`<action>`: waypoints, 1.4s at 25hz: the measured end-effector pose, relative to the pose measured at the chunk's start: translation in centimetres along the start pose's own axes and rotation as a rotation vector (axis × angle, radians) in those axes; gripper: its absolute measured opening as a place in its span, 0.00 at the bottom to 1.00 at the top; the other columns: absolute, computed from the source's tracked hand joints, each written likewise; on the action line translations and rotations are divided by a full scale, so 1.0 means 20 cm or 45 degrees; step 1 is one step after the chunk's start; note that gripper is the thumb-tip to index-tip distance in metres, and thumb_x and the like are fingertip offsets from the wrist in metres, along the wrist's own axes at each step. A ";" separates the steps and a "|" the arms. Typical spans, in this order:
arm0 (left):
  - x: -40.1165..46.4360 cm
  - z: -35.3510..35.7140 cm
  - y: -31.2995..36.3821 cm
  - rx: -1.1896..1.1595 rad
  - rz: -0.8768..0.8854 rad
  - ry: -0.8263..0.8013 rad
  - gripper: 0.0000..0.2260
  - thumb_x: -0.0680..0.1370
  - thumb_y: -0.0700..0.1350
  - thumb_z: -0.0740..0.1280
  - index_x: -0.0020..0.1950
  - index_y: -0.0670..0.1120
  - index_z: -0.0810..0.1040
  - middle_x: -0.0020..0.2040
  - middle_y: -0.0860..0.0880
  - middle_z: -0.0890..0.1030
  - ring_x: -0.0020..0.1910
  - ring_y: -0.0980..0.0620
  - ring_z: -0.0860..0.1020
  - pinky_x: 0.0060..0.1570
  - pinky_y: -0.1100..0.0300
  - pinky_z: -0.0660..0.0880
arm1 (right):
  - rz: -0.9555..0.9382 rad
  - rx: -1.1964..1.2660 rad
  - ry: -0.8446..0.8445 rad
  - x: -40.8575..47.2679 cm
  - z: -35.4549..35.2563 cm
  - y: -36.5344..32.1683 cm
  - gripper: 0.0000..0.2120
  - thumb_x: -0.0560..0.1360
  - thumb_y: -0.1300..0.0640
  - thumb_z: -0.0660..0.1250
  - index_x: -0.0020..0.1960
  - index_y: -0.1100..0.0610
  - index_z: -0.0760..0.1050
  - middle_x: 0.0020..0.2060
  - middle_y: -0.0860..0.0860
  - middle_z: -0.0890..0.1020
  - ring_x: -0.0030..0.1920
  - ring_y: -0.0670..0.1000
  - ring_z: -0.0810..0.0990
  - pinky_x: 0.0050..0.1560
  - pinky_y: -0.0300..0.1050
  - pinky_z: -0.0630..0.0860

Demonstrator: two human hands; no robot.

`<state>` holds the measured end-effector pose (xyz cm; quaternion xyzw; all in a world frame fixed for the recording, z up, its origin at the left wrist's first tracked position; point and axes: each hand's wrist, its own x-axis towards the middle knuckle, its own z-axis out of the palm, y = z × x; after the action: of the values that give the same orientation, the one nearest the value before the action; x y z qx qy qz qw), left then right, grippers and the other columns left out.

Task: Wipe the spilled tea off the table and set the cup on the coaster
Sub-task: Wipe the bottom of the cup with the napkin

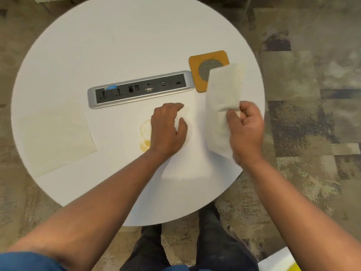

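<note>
A soft, limp cloth (222,98) is pinched in the right hand (245,132) at 3 o'clock, best gripped bunched. The left hand (169,128) is curled around a barely visible cup beside the tea spill (145,133).

Round white table (78,45); coaster (197,75), socket strip (140,89), cloth (54,137), tea spill (145,133).

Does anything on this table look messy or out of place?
Yes. Yellowish tea rings stain the white table beside the left hand, and the cloth in the right hand hides part of the coaster.
</note>
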<state>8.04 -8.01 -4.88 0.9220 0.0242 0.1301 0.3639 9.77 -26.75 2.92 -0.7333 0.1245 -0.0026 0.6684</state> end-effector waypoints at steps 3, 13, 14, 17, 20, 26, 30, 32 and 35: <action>0.06 0.13 0.22 -0.118 0.061 -0.165 0.20 0.75 0.44 0.66 0.67 0.43 0.75 0.63 0.45 0.78 0.60 0.44 0.74 0.61 0.47 0.72 | -0.074 0.069 0.135 0.12 -0.22 -0.16 0.08 0.77 0.66 0.65 0.47 0.53 0.73 0.27 0.41 0.72 0.28 0.42 0.71 0.32 0.38 0.71; -0.09 0.49 0.68 -0.555 -0.797 -0.261 0.22 0.72 0.60 0.75 0.48 0.49 0.66 0.46 0.52 0.68 0.44 0.52 0.69 0.44 0.59 0.69 | 0.177 0.252 0.313 0.37 -0.76 -0.01 0.10 0.75 0.68 0.61 0.48 0.54 0.73 0.43 0.48 0.82 0.41 0.46 0.80 0.40 0.43 0.76; -0.11 0.52 0.70 -0.607 -0.908 -0.278 0.22 0.72 0.62 0.75 0.45 0.49 0.67 0.44 0.52 0.69 0.41 0.53 0.69 0.41 0.60 0.68 | 0.261 0.284 0.285 0.38 -0.77 0.05 0.11 0.75 0.68 0.61 0.50 0.54 0.73 0.45 0.49 0.82 0.43 0.48 0.81 0.42 0.45 0.78; -0.13 0.58 0.76 -0.745 -1.081 -0.260 0.20 0.72 0.62 0.75 0.39 0.48 0.73 0.36 0.55 0.75 0.35 0.58 0.71 0.38 0.61 0.67 | 0.479 0.402 0.182 0.42 -0.80 0.23 0.14 0.78 0.69 0.59 0.57 0.54 0.74 0.50 0.51 0.84 0.49 0.51 0.83 0.44 0.46 0.80; -0.11 0.62 0.81 -0.818 -1.150 -0.232 0.18 0.74 0.58 0.76 0.32 0.50 0.74 0.29 0.59 0.73 0.29 0.61 0.69 0.35 0.64 0.66 | 0.638 0.575 0.111 0.46 -0.82 0.37 0.17 0.79 0.70 0.57 0.62 0.57 0.76 0.56 0.56 0.84 0.55 0.56 0.84 0.48 0.49 0.82; -0.11 0.65 0.84 -0.979 -1.245 -0.299 0.16 0.79 0.54 0.72 0.40 0.44 0.75 0.32 0.47 0.64 0.31 0.53 0.60 0.32 0.59 0.59 | 0.740 0.677 0.030 0.49 -0.83 0.50 0.23 0.79 0.72 0.55 0.69 0.58 0.74 0.56 0.56 0.84 0.53 0.56 0.84 0.49 0.51 0.82; -0.10 0.66 0.86 -1.093 -1.346 -0.454 0.12 0.83 0.53 0.64 0.49 0.45 0.79 0.32 0.50 0.72 0.27 0.55 0.64 0.29 0.61 0.61 | 0.747 0.676 0.002 0.48 -0.83 0.54 0.23 0.79 0.73 0.54 0.70 0.59 0.73 0.57 0.57 0.84 0.53 0.56 0.83 0.50 0.53 0.83; -0.09 0.67 0.87 -1.112 -1.358 -0.527 0.13 0.85 0.54 0.60 0.53 0.47 0.79 0.32 0.52 0.74 0.26 0.56 0.65 0.29 0.61 0.63 | 0.751 0.674 -0.007 0.47 -0.83 0.56 0.23 0.79 0.72 0.54 0.70 0.59 0.72 0.57 0.57 0.83 0.54 0.57 0.83 0.54 0.56 0.81; -0.10 0.67 0.86 -1.134 -1.329 -0.529 0.14 0.86 0.53 0.59 0.51 0.47 0.79 0.32 0.52 0.76 0.26 0.56 0.67 0.30 0.61 0.65 | 0.761 0.689 -0.006 0.46 -0.82 0.59 0.22 0.79 0.72 0.54 0.69 0.60 0.74 0.57 0.57 0.84 0.54 0.58 0.83 0.56 0.58 0.79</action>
<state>8.71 -29.87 -3.09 0.5598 0.3368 -0.2416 0.7175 13.76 -45.52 -8.38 -0.4623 0.3256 0.1611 0.8089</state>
